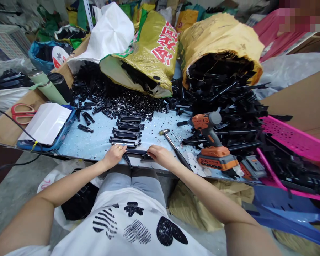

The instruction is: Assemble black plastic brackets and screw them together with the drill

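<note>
My left hand (115, 154) and my right hand (160, 155) are both closed on a long black plastic part (135, 153) that lies across the near edge of the light blue table (96, 140). A thin black piece (128, 160) hangs down from it beside my left fingers. Just beyond my hands stands a neat stack of similar black parts (127, 131). A hammer (174, 146) lies right of my right hand, its head pointing away from me.
An orange cordless drill (212, 140) rests at the right. Heaps of black parts (224, 103) spill from yellow sacks (154, 46) at the back. A white box on a blue tray (46, 124) and red scissors (22, 112) lie left. A pink basket (296, 142) stands right.
</note>
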A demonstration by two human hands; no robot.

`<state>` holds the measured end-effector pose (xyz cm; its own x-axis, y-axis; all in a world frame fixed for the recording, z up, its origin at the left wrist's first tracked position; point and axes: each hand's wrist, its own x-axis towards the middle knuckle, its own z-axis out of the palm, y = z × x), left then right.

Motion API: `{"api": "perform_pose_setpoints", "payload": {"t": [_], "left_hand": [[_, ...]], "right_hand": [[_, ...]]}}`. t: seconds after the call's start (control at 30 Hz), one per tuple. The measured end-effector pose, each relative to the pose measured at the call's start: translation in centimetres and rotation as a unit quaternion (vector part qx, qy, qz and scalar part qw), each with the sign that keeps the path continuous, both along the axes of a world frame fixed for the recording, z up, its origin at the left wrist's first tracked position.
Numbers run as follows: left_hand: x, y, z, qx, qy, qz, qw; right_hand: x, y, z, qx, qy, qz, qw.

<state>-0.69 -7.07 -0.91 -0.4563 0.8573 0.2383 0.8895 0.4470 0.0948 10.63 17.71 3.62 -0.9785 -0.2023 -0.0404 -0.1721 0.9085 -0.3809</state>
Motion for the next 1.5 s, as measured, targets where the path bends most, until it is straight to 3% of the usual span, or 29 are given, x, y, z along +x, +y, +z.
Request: {"api": "perform_pose_setpoints", "payload": {"t": [0.17, 0.27, 0.4, 0.43, 0.5, 0.57, 0.67, 0.77, 0.83, 0.9, 0.97, 1.03, 1.1, 1.17, 1.23, 1.33, 1.4, 1.43, 1.5], "left_hand": [[0.8, -0.7, 0.0, -0.047, -0.012, 0.025, 0.998], [1.2, -0.1, 0.0, -0.030, 0.014, 0.017, 0.999], [1.7, 2.9, 0.6, -0.021, 0.038, -0.145, 0.988], [1.9, 3.6, 0.9, -0.028, 0.030, -0.156, 0.987], [2.4, 4.6, 1.7, -0.034, 0.006, -0.115, 0.993], [3.1, 4.4, 2.8, -0.016, -0.021, -0.070, 0.997], [4.7, 2.8, 4.9, 0.090, -0.094, -0.110, 0.985], [6.9, 1.1, 7.5, 0.219, -0.215, -0.204, 0.930], [8.4, 0.7, 8.8, 0.271, -0.282, -0.220, 0.894], [9.8, 0.8, 9.4, 0.329, -0.315, -0.210, 0.865], [11.1, 1.3, 9.1, 0.397, -0.301, -0.172, 0.850], [11.8, 1.8, 8.0, 0.437, -0.258, -0.124, 0.852], [11.6, 2.0, 6.3, 0.426, -0.197, -0.111, 0.876], [10.3, 1.8, 4.3, 0.372, -0.107, -0.117, 0.915], [8.0, 1.2, 2.2, 0.265, -0.016, -0.080, 0.961], [4.5, 0.4, 0.2, 0.073, 0.000, 0.024, 0.997], [2.9, 0.7, -0.2, 0.012, -0.021, 0.061, 0.998], [2.3, 1.3, -0.1, 0.001, -0.036, 0.073, 0.997], [1.2, 3.4, 0.3, -0.002, -0.074, 0.104, 0.992]], "right_hand": [[1.9, 1.2, -3.3, -0.053, 0.061, 0.018, 0.997], [3.2, 2.4, -4.3, 0.033, 0.070, 0.003, 0.997], [3.8, 3.1, -4.3, 0.161, 0.049, -0.070, 0.983], [3.8, 3.0, -4.0, 0.172, 0.045, -0.071, 0.982], [4.0, 2.7, -3.0, 0.170, 0.053, -0.059, 0.982], [4.3, 2.3, -1.2, 0.133, 0.069, -0.027, 0.988], [5.2, 1.4, 2.1, -0.004, 0.077, 0.075, 0.994], [6.1, -0.4, 4.0, -0.190, 0.051, 0.176, 0.965], [6.5, -2.7, 3.5, -0.283, 0.030, 0.182, 0.941], [6.5, -6.0, 1.6, -0.338, 0.037, 0.127, 0.932], [5.7, -9.7, -0.9, -0.343, 0.077, 0.008, 0.936], [4.3, -12.7, -3.0, -0.284, 0.118, -0.148, 0.940], [2.6, -13.6, -3.9, -0.222, 0.146, -0.234, 0.935], [1.5, -11.5, -3.5, -0.174, 0.186, -0.245, 0.935], [1.4, -6.6, -2.1, -0.107, 0.246, -0.259, 0.928], [2.8, 3.9, 0.8, 0.053, 0.304, -0.416, 0.856], [3.8, 10.9, 2.4, 0.122, 0.241, -0.495, 0.826], [4.0, 14.0, 3.0, 0.114, 0.178, -0.516, 0.830], [3.5, 18.8, 3.5, 0.024, 0.028, -0.516, 0.856]]}}
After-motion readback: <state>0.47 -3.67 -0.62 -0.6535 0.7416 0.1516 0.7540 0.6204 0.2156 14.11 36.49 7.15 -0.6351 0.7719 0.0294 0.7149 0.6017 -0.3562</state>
